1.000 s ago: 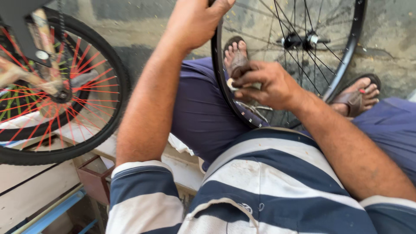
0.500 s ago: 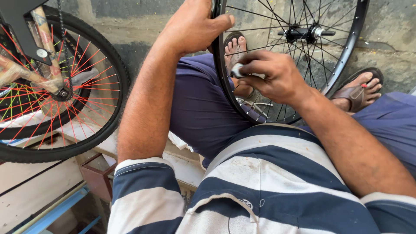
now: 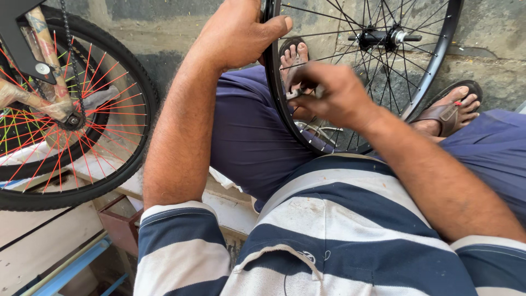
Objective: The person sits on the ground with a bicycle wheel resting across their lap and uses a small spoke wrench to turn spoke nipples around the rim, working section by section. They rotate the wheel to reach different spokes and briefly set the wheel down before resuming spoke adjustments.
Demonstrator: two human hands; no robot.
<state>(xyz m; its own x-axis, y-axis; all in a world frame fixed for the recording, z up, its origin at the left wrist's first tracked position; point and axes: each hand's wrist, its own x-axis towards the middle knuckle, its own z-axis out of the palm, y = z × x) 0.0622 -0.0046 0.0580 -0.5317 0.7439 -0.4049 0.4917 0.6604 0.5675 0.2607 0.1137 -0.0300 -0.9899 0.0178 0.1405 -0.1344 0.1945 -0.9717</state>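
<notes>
A bare black bicycle rim with thin black spokes and a metal hub stands upright between my knees. My left hand grips the rim's left edge near the top, thumb hooked over it. My right hand is closed on a small metal tool, held against the inner side of the rim where the spokes meet it. The tool is mostly hidden by my fingers.
At the left stands a bicycle wheel with a black tyre, red and coloured spokes, a chain and part of a frame. My sandalled feet rest on a rough concrete floor. A pale wooden board and a blue bar lie at bottom left.
The rim has come up and closer in view. My right hand has risen along its inner edge with the tool. My left hand keeps its hold on the rim.
</notes>
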